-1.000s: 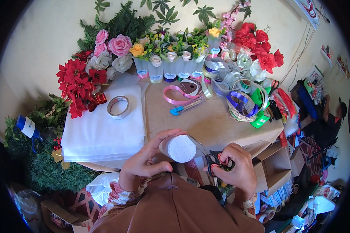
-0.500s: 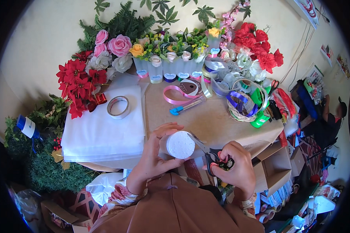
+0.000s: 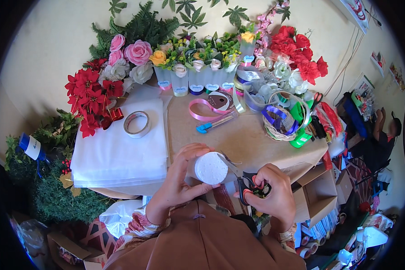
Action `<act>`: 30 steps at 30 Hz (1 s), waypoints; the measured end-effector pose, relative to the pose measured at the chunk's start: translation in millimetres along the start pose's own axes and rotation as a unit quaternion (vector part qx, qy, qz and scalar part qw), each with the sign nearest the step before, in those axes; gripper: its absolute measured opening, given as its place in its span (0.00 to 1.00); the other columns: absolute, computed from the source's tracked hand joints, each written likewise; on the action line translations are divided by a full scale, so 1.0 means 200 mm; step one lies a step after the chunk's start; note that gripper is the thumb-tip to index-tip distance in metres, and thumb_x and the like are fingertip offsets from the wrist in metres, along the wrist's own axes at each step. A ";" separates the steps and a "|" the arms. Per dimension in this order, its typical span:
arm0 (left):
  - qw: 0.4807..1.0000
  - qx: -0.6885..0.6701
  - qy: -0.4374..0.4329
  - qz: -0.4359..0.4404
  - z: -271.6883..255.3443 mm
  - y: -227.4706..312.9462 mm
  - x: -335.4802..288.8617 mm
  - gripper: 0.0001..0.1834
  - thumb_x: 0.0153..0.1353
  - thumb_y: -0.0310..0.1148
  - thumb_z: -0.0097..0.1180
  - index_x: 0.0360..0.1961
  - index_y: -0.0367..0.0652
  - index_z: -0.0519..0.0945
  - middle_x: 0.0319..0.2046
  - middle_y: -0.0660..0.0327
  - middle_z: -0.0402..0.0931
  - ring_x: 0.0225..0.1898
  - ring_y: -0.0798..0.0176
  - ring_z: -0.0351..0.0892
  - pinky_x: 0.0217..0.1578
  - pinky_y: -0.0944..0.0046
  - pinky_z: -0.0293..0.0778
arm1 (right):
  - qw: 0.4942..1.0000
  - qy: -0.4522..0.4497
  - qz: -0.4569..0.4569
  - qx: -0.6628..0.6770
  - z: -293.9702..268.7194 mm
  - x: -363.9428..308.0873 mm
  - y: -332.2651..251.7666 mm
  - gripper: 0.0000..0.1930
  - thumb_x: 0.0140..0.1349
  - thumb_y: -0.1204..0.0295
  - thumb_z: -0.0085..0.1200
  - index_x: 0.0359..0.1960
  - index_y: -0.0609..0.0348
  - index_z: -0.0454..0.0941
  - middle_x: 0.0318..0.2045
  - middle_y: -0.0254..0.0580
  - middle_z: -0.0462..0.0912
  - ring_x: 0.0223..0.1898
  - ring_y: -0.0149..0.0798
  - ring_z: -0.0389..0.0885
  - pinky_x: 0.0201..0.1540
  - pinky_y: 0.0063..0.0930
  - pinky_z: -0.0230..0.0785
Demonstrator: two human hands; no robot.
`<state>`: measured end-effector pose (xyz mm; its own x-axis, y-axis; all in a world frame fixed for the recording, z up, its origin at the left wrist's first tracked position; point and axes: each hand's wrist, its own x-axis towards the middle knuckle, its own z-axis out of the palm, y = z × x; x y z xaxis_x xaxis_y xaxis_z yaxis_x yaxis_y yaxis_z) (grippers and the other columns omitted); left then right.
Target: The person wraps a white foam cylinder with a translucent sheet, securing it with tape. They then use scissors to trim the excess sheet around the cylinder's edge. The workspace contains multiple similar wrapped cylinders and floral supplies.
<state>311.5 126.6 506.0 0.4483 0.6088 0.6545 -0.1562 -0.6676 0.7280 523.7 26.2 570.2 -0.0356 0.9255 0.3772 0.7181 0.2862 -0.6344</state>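
Observation:
My left hand (image 3: 175,182) curls its fingers and thumb around a white round foam piece (image 3: 211,168), its flat, rough face turned up, above the table's near edge. In my right hand (image 3: 278,191) is a pair of scissors (image 3: 239,181) with black and orange-red handles, my fingers through the loops. The blades point up and left and lie against the foam piece's right rim. Thin slivers show by the blade tips, too small to make out clearly.
On the brown-covered table lie white translucent sheets (image 3: 121,157), a tape roll (image 3: 137,124), a blue cutter knife (image 3: 215,123), pink ribbon (image 3: 202,110) and a wicker basket (image 3: 279,130). Flower-filled frosted cups (image 3: 196,83) stand behind. An open cardboard box (image 3: 319,193) is at right; a person (image 3: 382,144) sits beyond.
The foam piece has shifted slightly to the right in my left hand. The scissor blades are a little changed in angle, and slivers now show beside their tips.

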 end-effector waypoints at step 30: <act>0.995 -0.050 -0.088 -0.025 -0.05 0.03 0.02 0.35 0.46 0.35 0.66 0.55 0.39 0.67 0.53 0.54 0.69 0.58 0.49 0.62 0.58 0.53 0.57 | 1.000 -0.013 -0.009 0.000 -0.01 -0.01 0.01 0.16 0.37 0.75 0.67 0.20 0.61 0.67 0.19 0.39 0.69 0.20 0.37 0.69 0.23 0.28 0.63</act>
<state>303.9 128.8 513.7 0.6032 0.5501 0.5776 -0.2124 -0.5872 0.7811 526.7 24.5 570.2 -0.0657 0.9265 0.3706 0.7175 0.3020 -0.6277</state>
